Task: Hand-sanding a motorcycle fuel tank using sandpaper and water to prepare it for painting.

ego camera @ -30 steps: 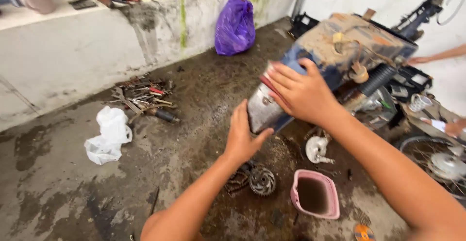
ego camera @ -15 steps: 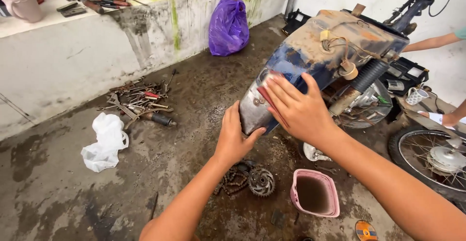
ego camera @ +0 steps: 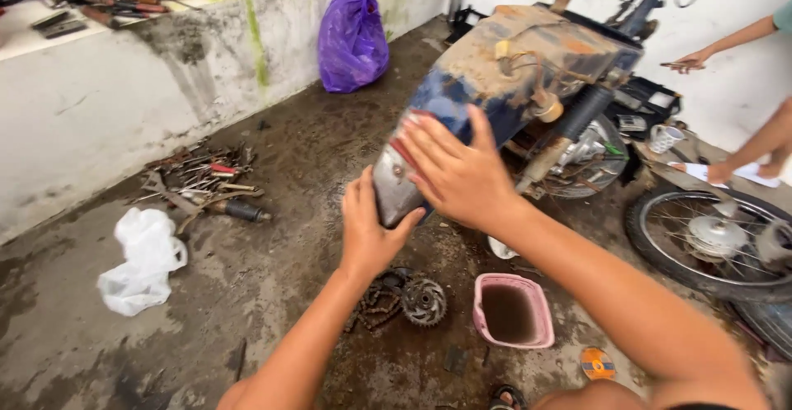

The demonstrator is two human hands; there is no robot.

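- Right hand (ego camera: pixel 458 175): fingers (ego camera: pixel 429 142) spread flat, pressed on the near end of the dirty motorcycle body panel (ego camera: pixel 495 88); not wrapped round it, more pinning it steady than gripping.
- Left hand (ego camera: pixel 367 228): fingers hidden behind the panel's grey lower tip, thumb up the near face; looks like it cups and carries the weight from below, though whether they close on it I cannot tell.
- Panel sits tilted, near end low at the hands, far end high over the motorcycle frame; blue paint, rust and mud on top, wires and a tape roll (ego camera: pixel 546 106) stuck to it.
- Just below the hands on the wet concrete floor: chain and sprocket (ego camera: pixel 412 301), pink tub (ego camera: pixel 511 311) of dark liquid to the right of it.
- Right: spoked wheel (ego camera: pixel 709 241) lying near the frame.
- Left: white plastic bag (ego camera: pixel 140 261), pile of hand tools (ego camera: pixel 202 183) by the wall.
- Far: purple bag (ego camera: pixel 352 40) against the wall.
- Far right: another person's hand (ego camera: pixel 689 61) and forearm, apart from the panel.
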